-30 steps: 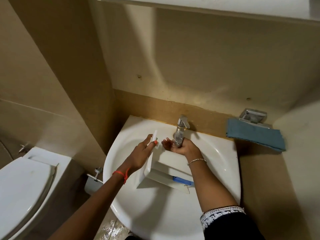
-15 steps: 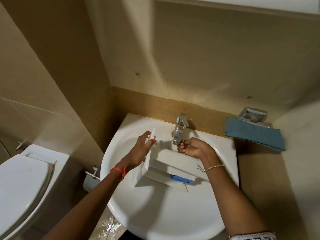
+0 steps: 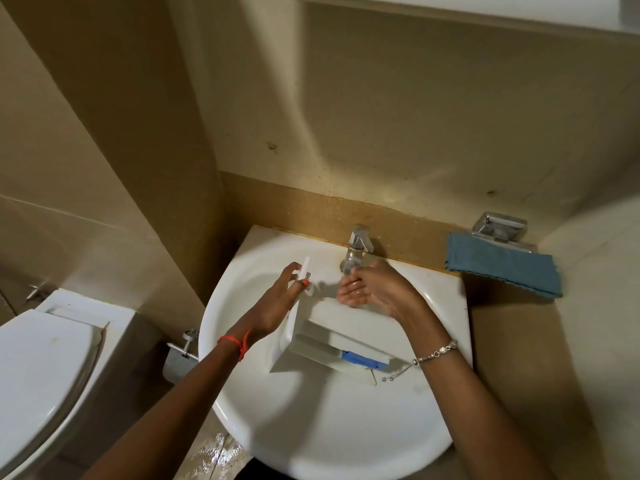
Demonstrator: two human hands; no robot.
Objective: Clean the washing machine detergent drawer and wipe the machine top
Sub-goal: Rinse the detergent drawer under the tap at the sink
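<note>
The white detergent drawer [image 3: 332,337], with a blue insert at its near right end, lies in the white sink basin [image 3: 311,427]. My left hand [image 3: 277,299] grips the drawer's upright front panel at its left end, thumb over the panel's edge. My right hand [image 3: 374,289] is cupped palm-up under the chrome tap [image 3: 356,247], just above the drawer's far edge; the fingers look wet and hold nothing.
A folded blue cloth [image 3: 502,265] hangs on a chrome holder [image 3: 498,226] right of the sink. A white toilet [image 3: 45,375] stands at the left. Beige walls close in behind and at both sides. The floor below the sink looks wet.
My right hand left the tap handle and turned palm-up under the spout. My left hand kept its hold on the drawer panel.
</note>
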